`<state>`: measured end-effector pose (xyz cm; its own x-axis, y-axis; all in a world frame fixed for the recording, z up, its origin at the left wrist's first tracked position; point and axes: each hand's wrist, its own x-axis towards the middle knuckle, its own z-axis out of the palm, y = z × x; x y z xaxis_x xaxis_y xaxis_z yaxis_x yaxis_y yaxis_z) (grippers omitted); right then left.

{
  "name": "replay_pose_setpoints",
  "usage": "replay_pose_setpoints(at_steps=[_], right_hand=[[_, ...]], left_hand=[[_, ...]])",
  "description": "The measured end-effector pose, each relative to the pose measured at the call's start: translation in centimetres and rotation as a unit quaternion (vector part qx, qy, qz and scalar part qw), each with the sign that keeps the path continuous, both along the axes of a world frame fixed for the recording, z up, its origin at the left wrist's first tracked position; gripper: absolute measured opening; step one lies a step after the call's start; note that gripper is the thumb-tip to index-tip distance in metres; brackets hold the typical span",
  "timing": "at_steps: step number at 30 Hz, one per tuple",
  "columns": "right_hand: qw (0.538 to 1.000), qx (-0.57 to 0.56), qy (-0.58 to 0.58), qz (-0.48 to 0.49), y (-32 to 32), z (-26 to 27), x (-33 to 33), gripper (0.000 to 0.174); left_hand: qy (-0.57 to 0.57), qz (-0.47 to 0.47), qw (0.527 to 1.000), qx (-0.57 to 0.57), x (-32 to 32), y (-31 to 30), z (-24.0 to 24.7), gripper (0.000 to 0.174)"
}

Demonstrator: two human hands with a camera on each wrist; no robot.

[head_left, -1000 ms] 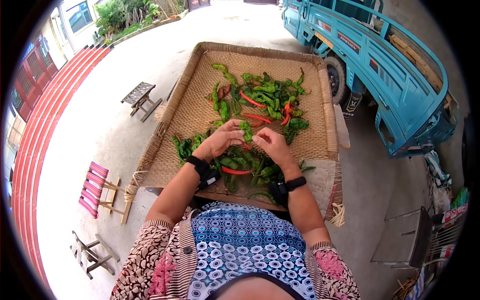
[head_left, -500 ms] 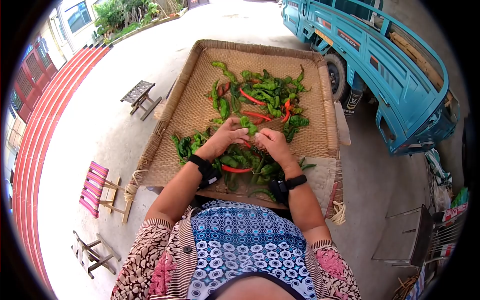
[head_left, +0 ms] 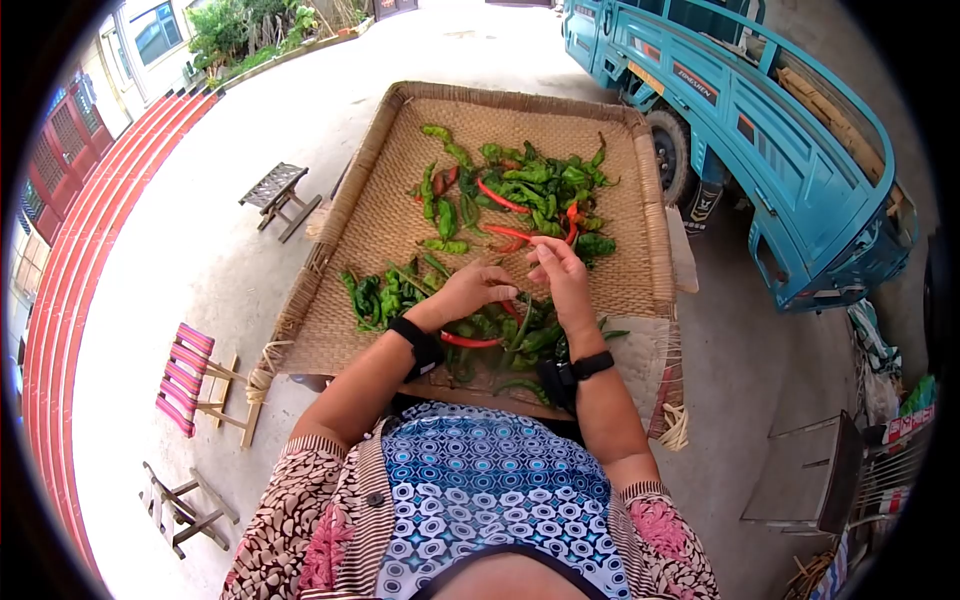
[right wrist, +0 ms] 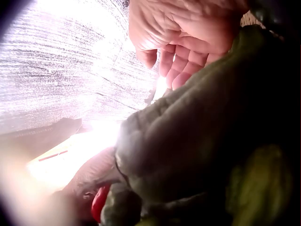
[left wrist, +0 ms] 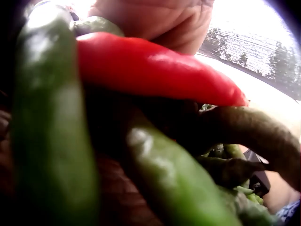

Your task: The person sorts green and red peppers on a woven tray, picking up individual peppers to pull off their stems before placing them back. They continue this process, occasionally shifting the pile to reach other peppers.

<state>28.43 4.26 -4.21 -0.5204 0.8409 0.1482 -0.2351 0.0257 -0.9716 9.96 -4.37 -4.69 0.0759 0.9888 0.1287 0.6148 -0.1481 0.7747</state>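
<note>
In the head view a large woven tray (head_left: 375, 190) holds red and green peppers. My right hand (head_left: 562, 285) is over the middle of it, thumb and fingertips pinching the end of a long red pepper (head_left: 508, 231). To its left my left hand (head_left: 475, 292) hangs over the near pile, its fingers loosely bent, with no pepper plainly in them. Green peppers (head_left: 485, 325) and a red one (head_left: 470, 341) lie just below the hands. In the left wrist view a red pepper (left wrist: 160, 70) and green peppers (left wrist: 174, 176) fill the foreground, close to the lens.
A far pile of green peppers (head_left: 540, 185) lies on the tray. Low folding stools (head_left: 277, 190) stand to the left, near red-edged steps (head_left: 100, 240). A blue cargo vehicle (head_left: 740, 130) is at the right, and a dark-topped stand (head_left: 842, 475) at the lower right.
The light green pepper that was between both hands is no longer there. The hands have moved apart, the right up to the red pepper, the left slightly down.
</note>
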Motion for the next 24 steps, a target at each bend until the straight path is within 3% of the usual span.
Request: replay_pose_setpoints(at_steps=[2, 6, 11, 14, 17, 19, 21, 24], right_hand=[[0.999, 0.040, -0.035, 0.005, 0.5, -0.8, -0.1, 0.041], [0.995, 0.080, -0.045, -0.030, 0.0, -1.0, -0.9, 0.042], [0.995, -0.001, 0.005, -0.095, 0.4, -1.7, -1.0, 0.041], [0.996, 0.031, -0.064, -0.056, 0.5, -1.4, -0.6, 0.037], [0.976, 0.170, -0.134, -0.022, 0.4, -2.5, -1.1, 0.033], [0.943, 0.207, -0.260, 0.005, -0.9, -0.3, -0.7, 0.033], [0.912, 0.223, -0.343, 0.035, -1.6, 0.9, -0.5, 0.034], [0.894, 0.263, -0.356, 0.071, -1.5, 0.2, -0.4, 0.035]], left_hand=[[-0.207, 0.019, 0.976, -0.065, -0.1, -0.2, 1.0, 0.027], [-0.318, 0.058, 0.941, -0.097, -1.2, -0.2, 1.1, 0.023], [-0.363, 0.067, 0.925, -0.094, -1.4, -0.2, 1.1, 0.020], [-0.398, 0.089, 0.908, -0.098, -1.5, -0.1, 1.1, 0.021], [-0.439, 0.127, 0.884, -0.092, -1.6, -0.1, 0.9, 0.024], [-0.478, 0.153, 0.860, -0.093, -2.0, 0.1, 0.7, 0.028], [-0.483, 0.211, 0.850, -0.017, -0.5, -0.4, 1.7, 0.036], [-0.453, 0.235, 0.859, 0.034, 0.6, -1.2, 3.1, 0.048]])
